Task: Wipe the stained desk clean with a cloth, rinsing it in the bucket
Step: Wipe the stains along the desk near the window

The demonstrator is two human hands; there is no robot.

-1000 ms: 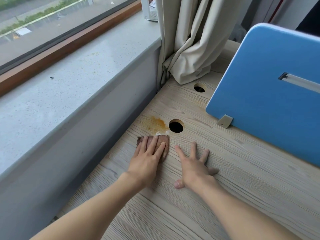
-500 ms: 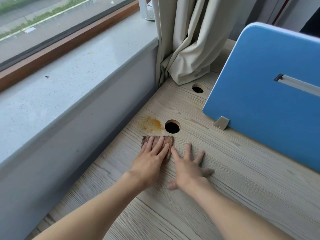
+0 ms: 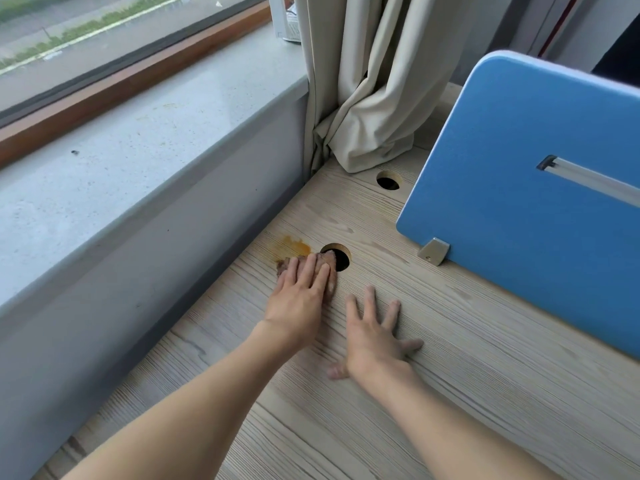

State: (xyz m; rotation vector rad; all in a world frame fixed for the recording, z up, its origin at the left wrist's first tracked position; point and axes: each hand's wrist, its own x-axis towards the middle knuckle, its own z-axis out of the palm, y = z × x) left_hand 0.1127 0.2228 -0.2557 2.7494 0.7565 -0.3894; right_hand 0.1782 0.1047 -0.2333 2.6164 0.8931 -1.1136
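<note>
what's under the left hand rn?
A brown cloth, pressed flat on the desk by the left hand. Its far edge shows beyond the hand, touching the orange stain and overlapping the cable hole. Any stain beneath the cloth is hidden.

Daylight falls through a wide window with a brown wooden frame; below it runs a speckled grey stone windowsill. A beige curtain hangs bunched in the corner, its hem touching the wood-grain desk. A blue divider panel stands there on a metal bracket.
</note>
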